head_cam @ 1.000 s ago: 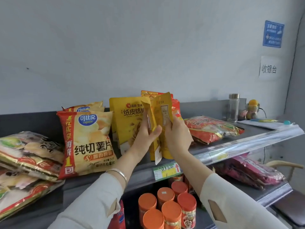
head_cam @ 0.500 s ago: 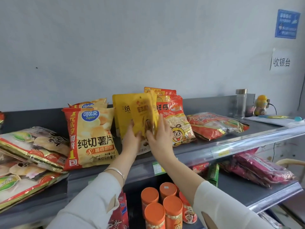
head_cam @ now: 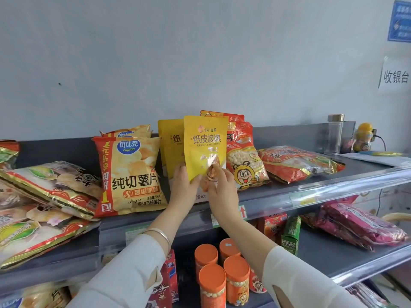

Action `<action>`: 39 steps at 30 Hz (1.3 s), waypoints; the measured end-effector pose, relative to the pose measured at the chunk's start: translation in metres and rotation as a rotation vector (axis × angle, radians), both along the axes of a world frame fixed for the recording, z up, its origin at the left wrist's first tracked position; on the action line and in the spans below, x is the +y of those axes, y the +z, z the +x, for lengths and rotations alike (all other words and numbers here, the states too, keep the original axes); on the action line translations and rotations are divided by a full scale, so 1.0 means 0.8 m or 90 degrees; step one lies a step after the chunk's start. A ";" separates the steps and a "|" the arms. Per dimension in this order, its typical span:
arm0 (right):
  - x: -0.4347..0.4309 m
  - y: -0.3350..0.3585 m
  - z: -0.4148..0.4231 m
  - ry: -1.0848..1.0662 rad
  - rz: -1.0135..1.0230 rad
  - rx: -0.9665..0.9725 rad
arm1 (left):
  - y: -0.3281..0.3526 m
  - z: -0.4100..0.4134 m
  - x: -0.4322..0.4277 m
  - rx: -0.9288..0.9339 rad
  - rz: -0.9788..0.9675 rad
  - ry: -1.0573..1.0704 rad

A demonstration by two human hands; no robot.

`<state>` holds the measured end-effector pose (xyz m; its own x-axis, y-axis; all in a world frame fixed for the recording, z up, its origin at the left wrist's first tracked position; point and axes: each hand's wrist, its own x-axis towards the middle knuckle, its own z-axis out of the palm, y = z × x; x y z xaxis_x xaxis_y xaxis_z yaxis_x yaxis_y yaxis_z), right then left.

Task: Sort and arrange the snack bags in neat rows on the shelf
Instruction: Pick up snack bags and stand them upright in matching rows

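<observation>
As left hand pinches yellow pouch (upright), right hand gripping its bottom.

The yellow walnut pouch looks matt with a shiny clear window, the potato chip bag glossy foil, the shelf matt, its front rail clear glossy plastic.

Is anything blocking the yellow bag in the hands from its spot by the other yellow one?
Nothing visible. Left hand and right hand hold the front bag before the back bag; chips and bee bag sit aside.
</observation>
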<state>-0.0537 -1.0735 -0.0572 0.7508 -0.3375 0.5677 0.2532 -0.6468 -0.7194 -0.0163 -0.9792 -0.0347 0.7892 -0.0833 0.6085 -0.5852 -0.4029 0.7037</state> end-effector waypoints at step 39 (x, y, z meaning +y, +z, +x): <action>-0.051 0.022 0.069 0.193 0.254 0.092 | -0.004 0.010 0.007 0.125 -0.234 -0.030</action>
<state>0.0015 -1.1146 -0.0392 0.9097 -0.2620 0.3223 0.2659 -0.2288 -0.9364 -0.0083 -0.9737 -0.0383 0.8936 0.0727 0.4429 -0.4374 -0.0802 0.8957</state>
